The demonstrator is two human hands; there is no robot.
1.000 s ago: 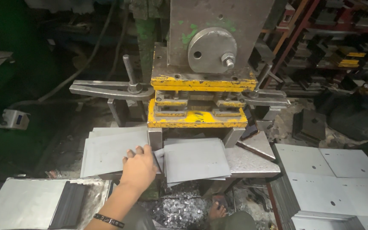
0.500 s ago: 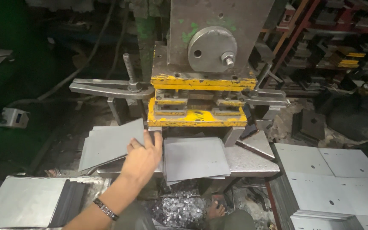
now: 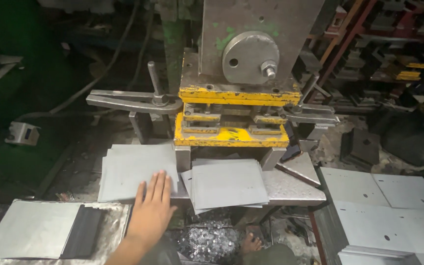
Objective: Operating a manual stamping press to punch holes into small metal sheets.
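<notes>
The left hand (image 3: 152, 208) lies flat, palm down, on the near edge of a stack of grey sheets (image 3: 136, 169), fingers straight and close together, gripping nothing. The stack sits on the press table (image 3: 293, 189), left of the yellow die (image 3: 231, 132), its sheets fanned a little out of line. Just to the right, touching the table's front edge, a 2nd stack of sheets (image 3: 226, 184) lies under the die's mouth, also skewed. The right hand is not in sight.

Above the die rises the press (image 3: 251, 34), grey steel with a round disc and bolt on its face. A long clamp arm (image 3: 131, 100) reaches out to the left. Below the table a heap of shiny punchings (image 3: 207, 243) glitters, and a bare foot (image 3: 252, 243) shows just beside it. At the lower left a tray (image 3: 30, 228) holds flat sheets with a dark stack on top. At the right, punched sheets (image 3: 384, 206) are piled.
</notes>
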